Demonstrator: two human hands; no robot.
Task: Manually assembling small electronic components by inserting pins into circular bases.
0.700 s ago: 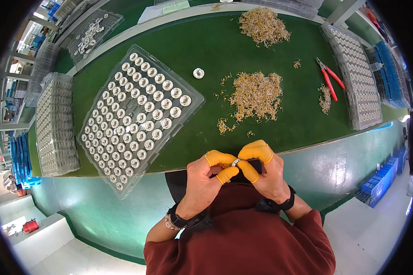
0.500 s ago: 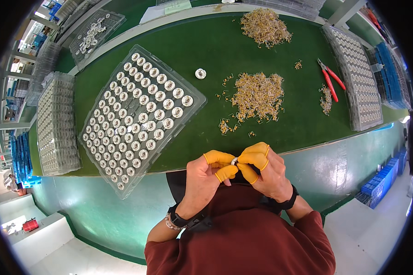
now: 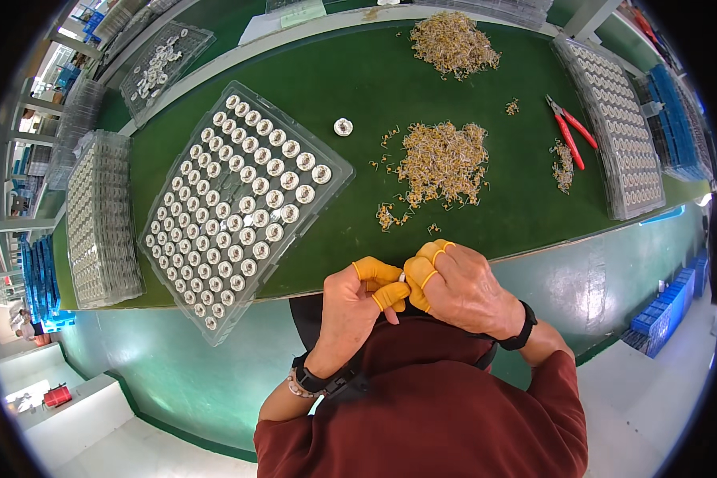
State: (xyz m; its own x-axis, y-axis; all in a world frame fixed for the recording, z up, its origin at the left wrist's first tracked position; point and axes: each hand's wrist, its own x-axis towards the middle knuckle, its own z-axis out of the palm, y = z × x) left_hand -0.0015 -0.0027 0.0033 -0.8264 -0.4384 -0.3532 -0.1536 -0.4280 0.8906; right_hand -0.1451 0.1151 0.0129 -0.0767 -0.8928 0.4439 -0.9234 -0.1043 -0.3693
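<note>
My left hand (image 3: 358, 299) and my right hand (image 3: 458, 287) meet in front of me at the table's near edge, yellow covers on several fingertips. Pinched in the left fingers is a small white round part (image 3: 402, 278), mostly hidden. The right fingers are closed against it; whether they also grip a wire piece is hidden. Left of my hands, a clear plastic tray (image 3: 338, 171) holds rows of white round parts with metallic centres. One loose white round part (image 3: 342, 127) lies beside the tray. Beyond my hands is a heap of small yellow components with bent wire legs (image 3: 444, 163).
A second component heap (image 3: 454, 46) lies farther back. Red-handled pliers (image 3: 567, 131) rest at the right beside a small pile of wire pieces (image 3: 562, 167). Stacked filled trays stand at the left (image 3: 103, 219) and right (image 3: 620, 135) of the green table (image 3: 311, 88).
My right hand has rolled over, its back now turned more upward and its fingers curled tighter at the part. The left hand keeps its pinch, nearly still. The view has shifted slightly.
</note>
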